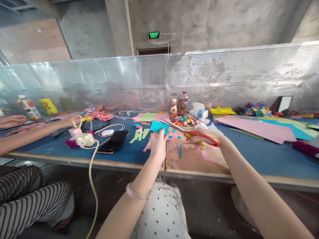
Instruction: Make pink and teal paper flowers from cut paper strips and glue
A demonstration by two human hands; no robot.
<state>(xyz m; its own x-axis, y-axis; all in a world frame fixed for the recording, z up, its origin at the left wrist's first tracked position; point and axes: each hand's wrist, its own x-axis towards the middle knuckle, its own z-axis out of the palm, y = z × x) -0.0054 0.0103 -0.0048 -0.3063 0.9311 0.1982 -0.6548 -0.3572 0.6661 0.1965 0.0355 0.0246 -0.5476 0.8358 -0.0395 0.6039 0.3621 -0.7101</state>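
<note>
My left hand (pixel 159 143) pinches a small rectangle of blue paper (pixel 157 126) above the table's near edge. In my right hand (pixel 206 135) is a pair of scissors (pixel 214 140) with orange and yellow handles, fingers wrapped round the grips. The blades point left and slightly up, parted, with their tips by the paper's upper right; whether they touch it I cannot tell. Beneath my hands lie thin blue strips (pixel 179 151) and a pink scrap (pixel 205 155). Cut green pieces (pixel 139 135) lie left of my left hand.
A black phone (pixel 114 141), a white earphone case (pixel 107 132) and a power strip (pixel 86 139) with a cable are on the left. Bottles (pixel 183 103) and a tissue pack (pixel 202 114) stand behind. Large pink sheets (pixel 254 125) lie right. Another person's arm (pixel 37 132) reaches in from the left.
</note>
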